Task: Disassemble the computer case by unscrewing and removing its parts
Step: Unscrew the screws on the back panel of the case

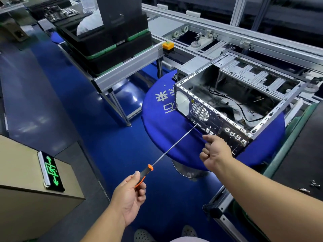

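An open silver computer case lies on a round blue table, its rear panel facing me and black cables loose inside. My left hand grips the orange-and-black handle of a long screwdriver. The thin shaft reaches up to the right, and its tip touches the rear panel below the round fan grille. My right hand hovers just in front of the rear panel's lower right part, fingers loosely curled, thumb and forefinger close together. Whether it pinches something small I cannot tell.
A cardboard box with a green exit sign stands at lower left. Black trays are stacked on an aluminium conveyor frame behind the table. A yellow button box sits on the rail. Loose screws lie on a dark mat at right.
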Action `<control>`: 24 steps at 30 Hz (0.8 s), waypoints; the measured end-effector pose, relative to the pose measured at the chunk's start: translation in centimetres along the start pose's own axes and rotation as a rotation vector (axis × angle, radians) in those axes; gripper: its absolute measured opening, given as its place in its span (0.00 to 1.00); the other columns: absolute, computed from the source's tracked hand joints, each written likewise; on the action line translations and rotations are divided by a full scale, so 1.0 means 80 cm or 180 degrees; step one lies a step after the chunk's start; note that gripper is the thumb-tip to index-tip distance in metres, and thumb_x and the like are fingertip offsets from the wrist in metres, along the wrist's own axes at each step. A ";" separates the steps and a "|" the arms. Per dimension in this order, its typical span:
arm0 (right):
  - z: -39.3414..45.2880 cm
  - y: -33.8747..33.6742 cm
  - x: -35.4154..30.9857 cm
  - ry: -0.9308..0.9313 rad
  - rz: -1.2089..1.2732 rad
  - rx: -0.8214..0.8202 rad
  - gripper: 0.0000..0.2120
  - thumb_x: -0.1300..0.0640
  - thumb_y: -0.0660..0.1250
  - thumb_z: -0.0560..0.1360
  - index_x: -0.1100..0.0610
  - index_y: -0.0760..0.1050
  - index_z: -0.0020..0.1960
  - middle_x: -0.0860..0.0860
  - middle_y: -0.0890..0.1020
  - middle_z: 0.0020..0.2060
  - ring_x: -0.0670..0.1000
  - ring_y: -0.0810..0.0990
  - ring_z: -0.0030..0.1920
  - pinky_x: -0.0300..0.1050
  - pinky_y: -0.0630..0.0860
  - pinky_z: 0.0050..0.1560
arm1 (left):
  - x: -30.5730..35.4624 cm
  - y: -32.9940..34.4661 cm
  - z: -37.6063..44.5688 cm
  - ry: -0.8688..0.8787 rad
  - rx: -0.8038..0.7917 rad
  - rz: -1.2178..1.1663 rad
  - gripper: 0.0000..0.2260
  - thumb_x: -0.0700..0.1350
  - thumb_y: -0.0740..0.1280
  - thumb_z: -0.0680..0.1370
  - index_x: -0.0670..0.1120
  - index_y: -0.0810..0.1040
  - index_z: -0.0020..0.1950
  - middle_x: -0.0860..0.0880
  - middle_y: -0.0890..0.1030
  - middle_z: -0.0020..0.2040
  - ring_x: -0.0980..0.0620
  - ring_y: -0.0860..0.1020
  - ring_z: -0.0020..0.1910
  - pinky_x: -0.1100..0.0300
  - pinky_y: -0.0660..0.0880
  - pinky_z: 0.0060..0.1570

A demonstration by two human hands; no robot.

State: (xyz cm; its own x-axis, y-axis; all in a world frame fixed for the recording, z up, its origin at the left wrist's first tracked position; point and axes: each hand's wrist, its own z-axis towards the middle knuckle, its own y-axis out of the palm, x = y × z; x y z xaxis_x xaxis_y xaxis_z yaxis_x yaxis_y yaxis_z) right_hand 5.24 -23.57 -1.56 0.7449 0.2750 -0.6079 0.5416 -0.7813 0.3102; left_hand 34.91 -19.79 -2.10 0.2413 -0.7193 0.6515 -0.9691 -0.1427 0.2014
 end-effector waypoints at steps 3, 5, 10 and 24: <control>0.024 0.008 -0.003 0.0419 0.0553 0.0000 0.08 0.60 0.59 0.79 0.55 0.75 0.43 0.47 0.55 0.24 0.47 0.51 0.22 0.37 0.50 0.25 | 0.000 0.001 -0.005 0.0091 0.0027 0.0030 0.08 0.50 0.69 0.83 0.46 0.75 0.53 0.46 0.76 0.35 0.52 0.69 0.29 0.61 0.65 0.29; 0.035 0.016 -0.010 0.0498 0.0624 0.0004 0.10 0.62 0.59 0.79 0.55 0.76 0.42 0.47 0.59 0.24 0.47 0.55 0.23 0.37 0.53 0.27 | -0.001 0.006 -0.008 0.0221 0.0030 0.0143 0.09 0.50 0.70 0.83 0.45 0.77 0.53 0.46 0.77 0.35 0.53 0.69 0.29 0.61 0.65 0.29; 0.044 0.027 -0.018 0.0555 0.0918 0.0077 0.12 0.64 0.59 0.81 0.58 0.79 0.43 0.50 0.78 0.29 0.47 0.74 0.31 0.39 0.72 0.35 | -0.001 0.026 -0.010 0.0341 0.0003 0.0296 0.10 0.50 0.70 0.83 0.44 0.79 0.55 0.46 0.77 0.35 0.54 0.70 0.29 0.61 0.65 0.28; 0.048 0.034 -0.029 0.0456 0.1134 -0.0008 0.13 0.58 0.63 0.84 0.59 0.77 0.42 0.50 0.79 0.32 0.47 0.77 0.36 0.38 0.77 0.42 | -0.005 0.027 -0.005 0.0360 0.0040 0.0277 0.10 0.52 0.70 0.83 0.45 0.79 0.54 0.47 0.78 0.35 0.54 0.71 0.28 0.61 0.67 0.27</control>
State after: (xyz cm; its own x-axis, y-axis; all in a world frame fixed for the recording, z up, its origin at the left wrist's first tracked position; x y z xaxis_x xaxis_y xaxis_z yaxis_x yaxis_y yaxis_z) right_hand 3.52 -28.50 -2.09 0.9334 0.0620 -0.3535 0.2397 -0.8407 0.4855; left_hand 32.77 -19.54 -1.63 0.1600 -0.6481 0.7446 -0.9870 -0.0922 0.1317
